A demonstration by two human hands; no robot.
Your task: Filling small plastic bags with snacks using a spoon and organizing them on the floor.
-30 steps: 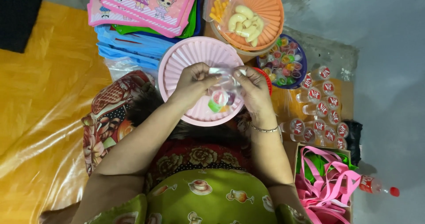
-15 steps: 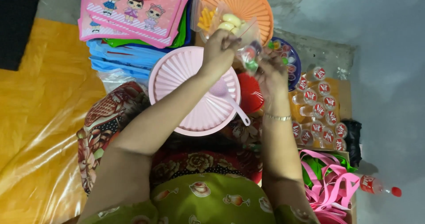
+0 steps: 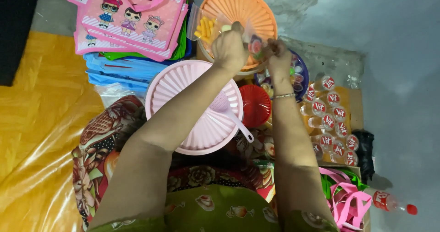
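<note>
**Both hands on a small clear bag over the orange tray**

The left hand point(image 3: 229, 49) is curled into a fist, fingers pinching one edge of a small clear plastic bag point(image 3: 255, 44); the right hand point(image 3: 278, 55) grips the bag's other edge, a thin bracelet point(image 3: 284, 95) on its wrist. The bag hangs between the two hands — something pink and green shows through it, too small to make out.

Just beneath the hands sits a ribbed orange tray point(image 3: 243, 7), with pale yellow snack sticks point(image 3: 205, 28) lying at its left rim. Nearer the person, under the left forearm, rests a big pink ribbed lid point(image 3: 183, 90) with a pink scoop point(image 3: 229, 113) lying on it, its handle pointing toward the right arm. A small red lid point(image 3: 255, 104) sits just beside the scoop, and behind it a dark bowl of coloured sweets point(image 3: 299, 74).

Farther right, rows of sealed water cups point(image 3: 331, 122) with red-and-white tops stand in a box. To the left — a stack of pink cartoon-printed bags point(image 3: 133, 21) over folded blue ones point(image 3: 119, 71). Pink ribbons point(image 3: 348, 204) and a red-capped bottle point(image 3: 389, 202) lie at the lower right.
</note>
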